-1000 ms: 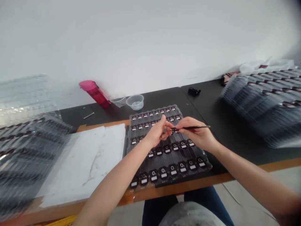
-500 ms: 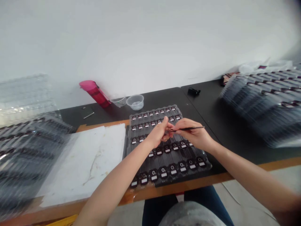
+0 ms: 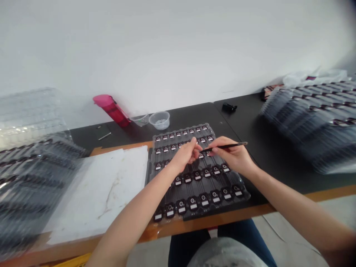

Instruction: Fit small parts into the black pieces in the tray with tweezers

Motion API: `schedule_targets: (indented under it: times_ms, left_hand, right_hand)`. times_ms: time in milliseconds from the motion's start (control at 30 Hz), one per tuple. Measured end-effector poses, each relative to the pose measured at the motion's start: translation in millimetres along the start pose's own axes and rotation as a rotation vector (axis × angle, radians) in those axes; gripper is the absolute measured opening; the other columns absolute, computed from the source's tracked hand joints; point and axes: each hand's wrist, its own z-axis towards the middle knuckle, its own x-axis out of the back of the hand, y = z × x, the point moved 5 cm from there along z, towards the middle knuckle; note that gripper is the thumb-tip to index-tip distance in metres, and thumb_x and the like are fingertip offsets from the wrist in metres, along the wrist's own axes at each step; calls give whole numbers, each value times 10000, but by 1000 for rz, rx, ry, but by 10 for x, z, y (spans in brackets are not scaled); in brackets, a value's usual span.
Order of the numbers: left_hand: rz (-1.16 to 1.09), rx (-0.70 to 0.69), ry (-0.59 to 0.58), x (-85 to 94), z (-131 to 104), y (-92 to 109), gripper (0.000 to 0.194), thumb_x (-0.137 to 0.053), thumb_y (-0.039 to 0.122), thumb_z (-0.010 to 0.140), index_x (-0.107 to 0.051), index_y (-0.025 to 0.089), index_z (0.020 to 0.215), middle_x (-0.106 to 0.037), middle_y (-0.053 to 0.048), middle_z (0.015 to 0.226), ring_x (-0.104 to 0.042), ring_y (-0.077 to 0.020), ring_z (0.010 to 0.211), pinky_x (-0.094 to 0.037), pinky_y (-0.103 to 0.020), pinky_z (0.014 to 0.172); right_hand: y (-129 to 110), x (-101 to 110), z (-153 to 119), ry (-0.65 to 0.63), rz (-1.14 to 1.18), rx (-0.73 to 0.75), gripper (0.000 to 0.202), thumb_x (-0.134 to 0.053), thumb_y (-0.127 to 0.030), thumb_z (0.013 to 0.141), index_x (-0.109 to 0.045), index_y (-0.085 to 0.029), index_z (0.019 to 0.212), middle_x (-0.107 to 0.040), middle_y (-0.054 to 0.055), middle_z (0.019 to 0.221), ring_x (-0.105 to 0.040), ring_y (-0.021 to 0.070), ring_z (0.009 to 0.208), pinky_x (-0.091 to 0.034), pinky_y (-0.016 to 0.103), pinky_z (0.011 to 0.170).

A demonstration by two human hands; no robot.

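Dark table (image 3: 244,120): right hand (image 3: 233,156) grips slim black tool (image 3: 229,146); left hand (image 3: 185,156) hides part of tray (image 3: 190,189), its hold unclear.

The bare left hand (image 3: 186,155) is partly hiding the clear plastic tray (image 3: 189,190). The right edge is cutting transparent stacked trays (image 3: 294,129).

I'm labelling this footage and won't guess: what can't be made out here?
All in the head view:
Whatever the left hand may hold: hidden by the hand itself.
Tip of the slim tool in the right hand: too small.
Part of the tray: covered by both hands.
Bits in the tub: too small to identify.
Left stack: blurred, cut off by the edge.
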Motion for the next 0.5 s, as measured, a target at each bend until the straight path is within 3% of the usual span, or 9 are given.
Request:
schedule_targets:
  times_ms: [100,167,267,500]
  left_hand:
    - [338,-158,186,173,38,57,318,-504,475,803,-558,168,741,-439,38,538,-368,-78,462,-248,-212,463]
    - [565,-212,234,217,58,82,227,-566,400,770,-560,178,722,-477,33,556,-425,-98,514,-282,-223,504]
    - [759,-191,233,209,97,76,183,-609,366,735,-553,193,711,-537,27,583,-487,-124,560,-307,-238,537]
    - [963,-158,205,115,195,66,193,-625,375,716,-528,207,715,-629,-8,700,-563,-169,655,-318,-253,548]
  right_hand:
    - [146,28,-2,32,-8,-74,121,-647,-291,816,-682,-199,886,-589,41,923,-631,152,748,-591,291,694]
    - [237,35,-4,31,-60,-104,134,-650,-300,811,-682,-194,886,-596,44,919,-631,151,736,-590,284,680]
    - [325,36,-4,19,-149,-107,124,-639,-280,813,-681,-188,885,-601,49,909,-622,157,746,-585,280,658]
    - [385,49,4,-26,-307,-51,105,-610,-224,826,-676,-196,903,-612,49,903,-598,179,833,-563,293,704]
